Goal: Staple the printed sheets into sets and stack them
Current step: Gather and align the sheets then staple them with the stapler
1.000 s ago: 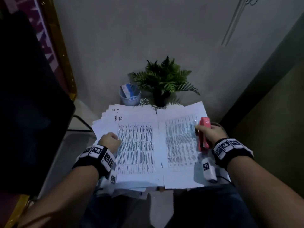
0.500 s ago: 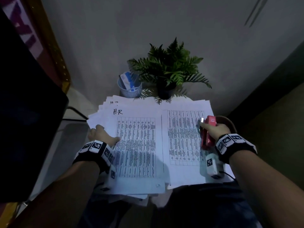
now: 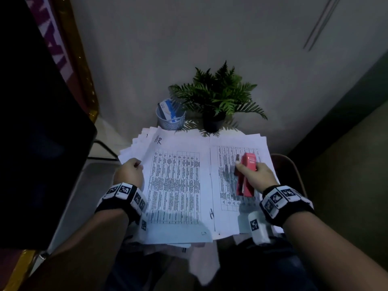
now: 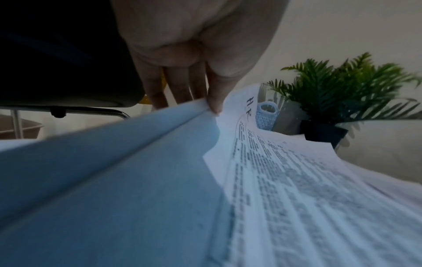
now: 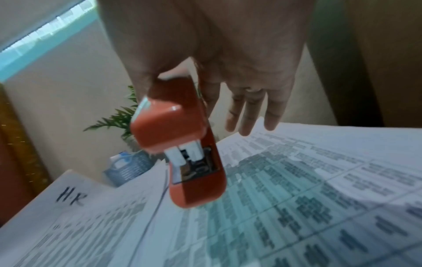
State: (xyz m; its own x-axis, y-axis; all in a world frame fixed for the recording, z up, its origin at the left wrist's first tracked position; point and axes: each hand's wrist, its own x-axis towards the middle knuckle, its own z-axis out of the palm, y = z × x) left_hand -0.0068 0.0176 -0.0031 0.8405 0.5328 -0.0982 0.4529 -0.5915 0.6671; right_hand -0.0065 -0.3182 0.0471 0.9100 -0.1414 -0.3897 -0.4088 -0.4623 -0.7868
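Observation:
Two piles of printed sheets lie side by side on a small table: a left pile (image 3: 174, 185) with "H.R" written at its top, and a right pile (image 3: 228, 169). My left hand (image 3: 131, 171) pinches the left edge of the top sheets (image 4: 200, 106) of the left pile and lifts it, thumb above and fingers beneath. My right hand (image 3: 255, 175) holds a red stapler (image 3: 245, 175) above the right pile (image 5: 308, 180). In the right wrist view thumb and forefinger grip the stapler (image 5: 178, 144); the other fingers (image 5: 251, 115) hang straight.
A mesh pen cup (image 3: 171, 118) with a blue-and-white card and a potted fern (image 3: 216, 97) stand at the table's far edge against the wall. A dark chair back (image 3: 37, 143) fills the left. A brown chair (image 3: 287, 169) stands to the right.
The left hand slid from the face of the left pile to its left edge and pinched the top sheets. The right hand with the stapler stayed over the right pile, shifting slightly left.

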